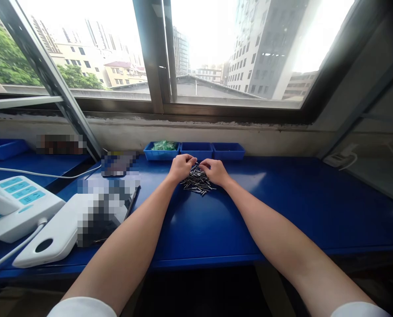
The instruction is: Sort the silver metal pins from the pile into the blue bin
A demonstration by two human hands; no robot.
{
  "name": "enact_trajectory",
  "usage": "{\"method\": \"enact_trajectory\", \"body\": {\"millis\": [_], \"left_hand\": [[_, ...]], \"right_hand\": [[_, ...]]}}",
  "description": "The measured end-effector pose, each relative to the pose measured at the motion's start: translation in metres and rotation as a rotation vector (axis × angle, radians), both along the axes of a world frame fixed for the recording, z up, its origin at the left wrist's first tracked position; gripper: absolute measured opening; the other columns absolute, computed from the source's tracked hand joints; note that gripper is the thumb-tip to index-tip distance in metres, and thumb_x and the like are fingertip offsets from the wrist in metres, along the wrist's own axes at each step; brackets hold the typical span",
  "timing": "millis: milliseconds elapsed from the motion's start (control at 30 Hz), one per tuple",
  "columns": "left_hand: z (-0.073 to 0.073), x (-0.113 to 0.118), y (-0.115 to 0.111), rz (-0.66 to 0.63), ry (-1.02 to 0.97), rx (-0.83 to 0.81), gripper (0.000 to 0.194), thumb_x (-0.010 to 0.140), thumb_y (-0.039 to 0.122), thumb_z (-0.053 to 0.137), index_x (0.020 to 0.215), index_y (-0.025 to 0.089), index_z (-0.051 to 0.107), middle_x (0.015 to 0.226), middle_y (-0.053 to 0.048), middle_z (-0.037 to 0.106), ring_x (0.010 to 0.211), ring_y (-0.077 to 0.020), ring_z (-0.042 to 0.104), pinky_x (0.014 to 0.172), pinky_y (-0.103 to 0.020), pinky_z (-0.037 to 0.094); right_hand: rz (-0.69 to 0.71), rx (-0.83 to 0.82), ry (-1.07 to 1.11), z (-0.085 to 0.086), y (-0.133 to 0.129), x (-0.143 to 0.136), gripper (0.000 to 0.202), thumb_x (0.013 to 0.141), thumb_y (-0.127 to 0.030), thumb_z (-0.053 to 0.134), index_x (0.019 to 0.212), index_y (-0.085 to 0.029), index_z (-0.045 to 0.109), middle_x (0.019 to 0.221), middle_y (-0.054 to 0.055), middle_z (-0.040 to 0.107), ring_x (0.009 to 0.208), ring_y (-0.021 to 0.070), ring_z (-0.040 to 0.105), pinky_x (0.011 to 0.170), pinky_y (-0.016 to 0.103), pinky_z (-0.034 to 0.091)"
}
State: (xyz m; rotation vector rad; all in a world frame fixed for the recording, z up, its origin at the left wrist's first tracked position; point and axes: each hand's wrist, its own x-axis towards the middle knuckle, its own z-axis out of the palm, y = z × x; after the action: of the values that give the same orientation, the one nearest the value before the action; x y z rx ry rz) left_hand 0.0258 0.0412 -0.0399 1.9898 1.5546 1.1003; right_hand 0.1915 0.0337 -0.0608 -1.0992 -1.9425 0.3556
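Note:
A loose heap of small, thin metal pins (pixel 199 181) lies on the blue tabletop (pixel 204 233), some silvery and some dark. My left hand (pixel 182 168) is over the heap's left back edge, thumb and fingertips pinched together. Opposite it, my right hand (pixel 215 171) is also closed in a pinch at the heap's right back edge. The two sets of fingertips nearly meet above the pins. Whatever sits between them is too small to make out against the heap.
Behind the hands stand a blue bin (pixel 161 154) with green-tinted bags, a middle blue bin (pixel 196 150) and a right blue bin (pixel 228 152). At left are a white power strip (pixel 21 202), a white device (pixel 54 233) and a metal upright (pixel 67 105). A window runs along the back.

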Motion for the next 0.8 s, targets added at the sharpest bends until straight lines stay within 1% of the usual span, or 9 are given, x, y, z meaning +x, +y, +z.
{"method": "enact_trajectory", "body": {"millis": [100,167,233,300,467,667,733,800], "left_hand": [[-0.003,0.004,0.0,-0.054,-0.036,0.002,0.028,0.08,0.036,0.053,0.087,0.014,0.069,0.083,-0.005,0.071,0.076,-0.0161,0.062,0.069,-0.023,0.045],[-0.005,0.004,-0.001,-0.098,-0.002,-0.005,0.025,0.079,0.033,0.055,0.089,0.015,0.07,0.085,-0.004,0.071,0.079,-0.0166,0.062,0.072,-0.023,0.046],[-0.004,0.003,-0.002,-0.116,0.058,0.001,0.023,0.078,0.031,0.057,0.089,0.016,0.071,0.086,-0.004,0.071,0.08,-0.0168,0.063,0.074,-0.023,0.046],[-0.003,0.003,-0.004,-0.097,0.117,0.029,0.022,0.078,0.029,0.057,0.089,0.016,0.072,0.086,-0.004,0.071,0.079,-0.0169,0.063,0.076,-0.023,0.046],[0.001,0.004,-0.006,-0.023,0.185,0.089,0.022,0.081,0.025,0.054,0.091,0.016,0.071,0.089,-0.005,0.071,0.082,-0.0174,0.063,0.079,-0.023,0.045],[0.0,0.006,-0.006,-0.013,0.162,0.13,0.023,0.082,0.029,0.054,0.091,0.015,0.071,0.088,-0.006,0.071,0.082,-0.0174,0.063,0.08,-0.023,0.046],[0.001,0.007,-0.006,-0.012,0.144,0.138,0.024,0.081,0.03,0.056,0.094,0.015,0.07,0.091,-0.006,0.071,0.083,-0.0173,0.063,0.081,-0.023,0.046],[0.003,0.004,-0.005,0.014,0.12,0.152,0.029,0.081,0.03,0.057,0.103,0.014,0.068,0.095,-0.006,0.07,0.084,-0.017,0.063,0.083,-0.023,0.046]], "right_hand": [[-0.029,-0.068,0.098,0.001,0.003,0.003,0.017,0.08,-0.028,0.053,0.075,-0.02,0.066,0.067,0.001,0.068,0.064,0.0138,0.061,0.065,0.025,0.046],[-0.028,-0.106,0.173,0.001,0.005,0.006,0.015,0.078,-0.029,0.055,0.074,-0.019,0.065,0.064,0.001,0.067,0.062,0.0143,0.061,0.063,0.026,0.047],[0.007,-0.144,0.244,0.001,0.008,0.007,0.015,0.076,-0.03,0.057,0.074,-0.018,0.065,0.064,0.001,0.067,0.062,0.0151,0.062,0.062,0.027,0.049],[0.04,-0.161,0.306,0.001,0.009,0.007,0.015,0.074,-0.031,0.059,0.076,-0.018,0.066,0.068,0.002,0.068,0.066,0.0165,0.065,0.065,0.027,0.051],[0.066,-0.128,0.37,0.005,0.006,0.005,0.021,0.069,-0.03,0.065,0.085,-0.018,0.071,0.086,0.004,0.072,0.081,0.0189,0.067,0.079,0.031,0.053],[0.147,-0.242,0.457,0.003,0.008,0.007,0.028,0.067,-0.027,0.065,0.093,-0.019,0.072,0.094,0.003,0.072,0.093,0.0204,0.067,0.088,0.033,0.052],[0.169,-0.263,0.467,0.003,0.012,0.01,0.03,0.067,-0.026,0.064,0.095,-0.019,0.071,0.095,0.003,0.072,0.095,0.0208,0.066,0.09,0.034,0.05],[0.122,-0.242,0.445,0.004,0.015,0.014,0.034,0.068,-0.026,0.062,0.1,-0.018,0.07,0.099,0.003,0.071,0.097,0.0207,0.064,0.092,0.034,0.048]]}}
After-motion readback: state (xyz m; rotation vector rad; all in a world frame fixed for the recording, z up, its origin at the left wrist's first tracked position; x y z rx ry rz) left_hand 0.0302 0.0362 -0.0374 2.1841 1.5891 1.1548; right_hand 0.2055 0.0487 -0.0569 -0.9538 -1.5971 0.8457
